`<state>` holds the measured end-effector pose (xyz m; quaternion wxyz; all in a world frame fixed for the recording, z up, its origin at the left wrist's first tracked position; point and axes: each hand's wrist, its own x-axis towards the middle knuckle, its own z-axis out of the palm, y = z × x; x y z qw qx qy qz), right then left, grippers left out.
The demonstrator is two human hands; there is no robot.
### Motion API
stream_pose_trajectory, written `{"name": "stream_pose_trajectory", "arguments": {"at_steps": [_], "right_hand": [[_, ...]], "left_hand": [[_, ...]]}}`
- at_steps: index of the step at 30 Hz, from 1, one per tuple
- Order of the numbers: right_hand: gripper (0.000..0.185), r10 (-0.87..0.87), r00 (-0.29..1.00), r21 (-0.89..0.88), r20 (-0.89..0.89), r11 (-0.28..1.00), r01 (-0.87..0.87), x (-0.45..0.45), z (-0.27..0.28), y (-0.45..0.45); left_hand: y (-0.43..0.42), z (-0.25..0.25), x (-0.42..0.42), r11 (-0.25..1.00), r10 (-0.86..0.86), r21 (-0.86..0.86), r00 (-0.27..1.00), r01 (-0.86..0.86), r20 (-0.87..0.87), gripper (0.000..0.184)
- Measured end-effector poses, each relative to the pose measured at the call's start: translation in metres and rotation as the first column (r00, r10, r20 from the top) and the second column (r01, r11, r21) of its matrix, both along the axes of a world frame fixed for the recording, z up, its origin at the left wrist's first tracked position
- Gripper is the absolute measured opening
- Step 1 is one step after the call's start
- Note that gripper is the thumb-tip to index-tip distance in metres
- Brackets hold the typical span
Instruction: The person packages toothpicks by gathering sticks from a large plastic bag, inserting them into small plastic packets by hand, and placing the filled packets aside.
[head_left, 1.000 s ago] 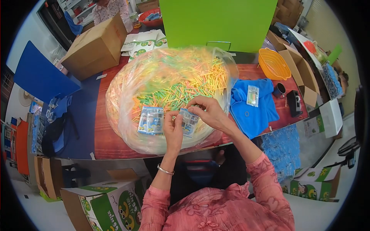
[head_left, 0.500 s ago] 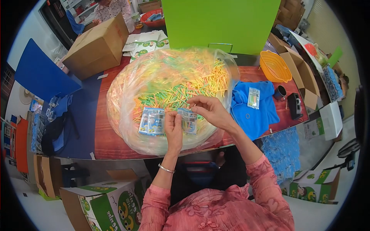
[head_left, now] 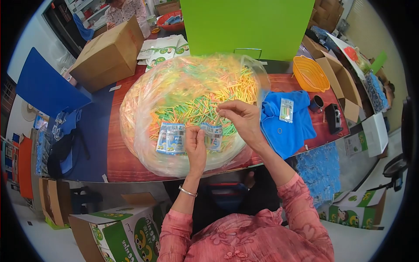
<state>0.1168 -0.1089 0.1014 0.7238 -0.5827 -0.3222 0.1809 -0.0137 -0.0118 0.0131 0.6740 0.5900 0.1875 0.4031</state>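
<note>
My left hand (head_left: 195, 146) is closed, thumb up, on a small clear-and-blue printed packet (head_left: 211, 137). Another such packet (head_left: 170, 139) shows on the other side of that hand; whether the fingers grip it too I cannot tell. My right hand (head_left: 244, 124) is just above and right of the packets, thumb and forefinger pinched together. Something thin may be between those fingertips, too small to make out. Beneath both hands spreads a large clear plastic bag (head_left: 146, 150), open at the top and full of thin yellow, green and pink sticks (head_left: 196, 107).
On the right, a filled packet (head_left: 286, 110) lies on a blue cloth (head_left: 279, 135), beside a dark mug (head_left: 317, 104) and a black tape dispenser (head_left: 334, 118). Behind stand a yellow basket (head_left: 310, 73), a green panel (head_left: 246, 26) and a cardboard box (head_left: 109, 54). Another person (head_left: 126, 13) sits far left.
My right hand has risen slightly away from the packet, its fingertips now higher above the sticks. The left hand keeps its grip in nearly the same place.
</note>
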Motion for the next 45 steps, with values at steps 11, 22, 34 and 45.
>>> {"name": "stream_pose_trajectory", "arguments": {"at_steps": [11, 22, 34, 45], "right_hand": [[0.015, -0.082, 0.988, 0.012, 0.133, 0.997, 0.081, -0.008, 0.002, 0.000], [0.015, -0.086, 0.990, -0.034, 0.113, 0.995, 0.090, -0.007, -0.005, -0.004], [0.013, -0.101, 0.959, -0.014, 0.263, 0.994, 0.109, -0.009, -0.003, -0.005], [0.013, -0.088, 0.966, -0.022, 0.244, 0.995, 0.096, -0.011, -0.006, -0.002]], "left_hand": [[-0.001, 0.000, -0.003, 0.999, -0.001, 0.036, 1.000, 0.001, -0.017, 0.006], [0.000, 0.000, -0.007, 1.000, -0.025, 0.002, 0.999, 0.025, -0.023, 0.007], [-0.001, -0.002, -0.010, 1.000, -0.006, 0.017, 0.999, 0.006, -0.038, 0.007], [0.000, -0.003, -0.013, 1.000, -0.031, 0.003, 0.999, 0.031, -0.025, 0.007]]}}
